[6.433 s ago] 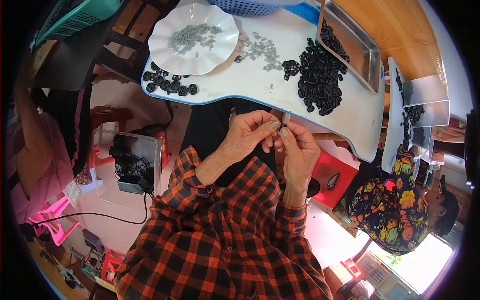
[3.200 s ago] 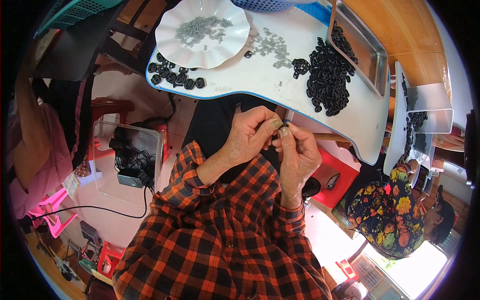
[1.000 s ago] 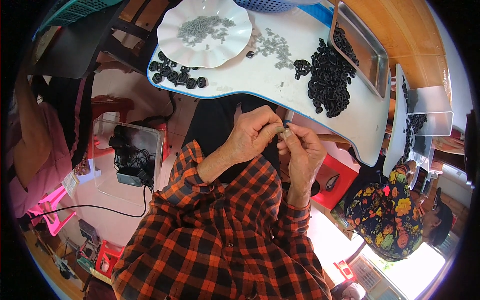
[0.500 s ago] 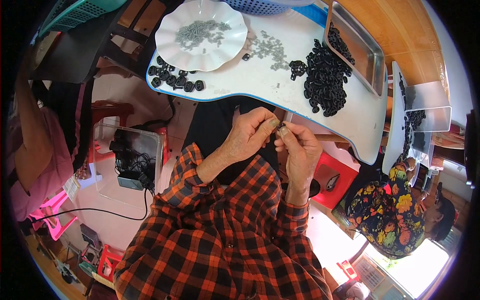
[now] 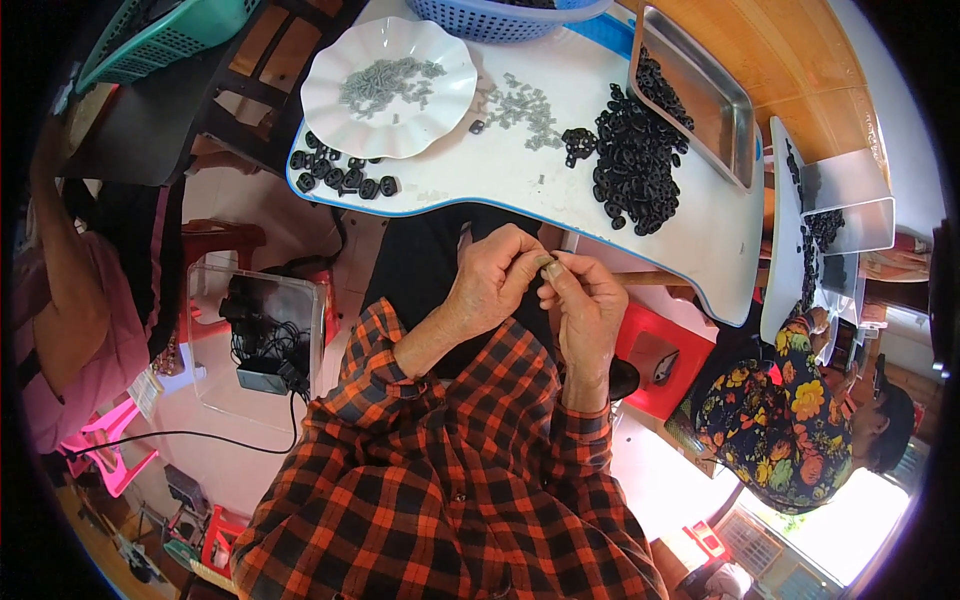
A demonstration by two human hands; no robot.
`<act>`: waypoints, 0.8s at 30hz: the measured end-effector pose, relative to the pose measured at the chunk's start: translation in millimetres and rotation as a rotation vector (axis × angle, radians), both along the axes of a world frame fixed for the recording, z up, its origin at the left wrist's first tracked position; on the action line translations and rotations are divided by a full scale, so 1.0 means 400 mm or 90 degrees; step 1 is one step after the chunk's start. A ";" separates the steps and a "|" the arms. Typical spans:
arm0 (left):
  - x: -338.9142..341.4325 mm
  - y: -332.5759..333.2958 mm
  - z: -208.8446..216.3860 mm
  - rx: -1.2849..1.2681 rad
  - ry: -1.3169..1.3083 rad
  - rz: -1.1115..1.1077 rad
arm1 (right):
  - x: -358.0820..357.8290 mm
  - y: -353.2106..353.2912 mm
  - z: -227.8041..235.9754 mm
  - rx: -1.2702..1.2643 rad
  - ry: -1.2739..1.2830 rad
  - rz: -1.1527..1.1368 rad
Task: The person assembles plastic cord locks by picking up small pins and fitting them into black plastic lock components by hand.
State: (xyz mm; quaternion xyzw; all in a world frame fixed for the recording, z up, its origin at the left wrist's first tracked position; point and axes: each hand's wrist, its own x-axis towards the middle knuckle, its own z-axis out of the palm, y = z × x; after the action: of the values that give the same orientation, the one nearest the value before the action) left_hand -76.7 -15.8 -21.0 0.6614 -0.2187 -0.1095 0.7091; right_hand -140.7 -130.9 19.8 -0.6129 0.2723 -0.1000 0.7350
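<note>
Over my lap, just off the table's near edge, my left hand [image 5: 490, 278] and my right hand [image 5: 588, 308] meet fingertip to fingertip. Both pinch a small black plastic part [image 5: 547, 264], mostly hidden by the fingers. On the white table [image 5: 470, 175] ahead lies a heap of black plastic parts [image 5: 636, 170], with small translucent grey pieces [image 5: 520, 108] scattered to its left. A scalloped white plate [image 5: 430, 136] carries more of those grey pieces. Several rounded black parts [image 5: 350, 180] sit by the table's left edge below the plate.
A metal tray [image 5: 722, 125] rests tilted at the table's right, black parts inside. A blue basket [image 5: 500, 24] stands at the back. Below left is a clear box [image 5: 200, 350] with cables. A red stool [image 5: 640, 390] is at right. People sit at both sides.
The view has shifted slightly, so the table items appear a little farther left. My fingertips have closed further over the small black part, which shows less now.
</note>
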 end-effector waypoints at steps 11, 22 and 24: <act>0.029 -0.015 0.035 0.034 0.038 -0.044 | -0.002 -0.020 -0.014 0.006 -0.026 -0.007; 0.136 -0.081 0.056 0.251 -0.297 0.106 | -0.023 -0.041 -0.009 -0.015 0.009 -0.048; 0.139 -0.086 0.054 0.281 -0.326 0.112 | -0.028 -0.045 -0.007 -0.034 0.012 -0.059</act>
State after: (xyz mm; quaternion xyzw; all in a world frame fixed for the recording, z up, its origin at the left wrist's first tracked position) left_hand -21.0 -50.3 0.8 0.8212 -0.3024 0.0768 0.4777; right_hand -152.1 -148.9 16.9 -0.6200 0.3047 -0.1357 0.7102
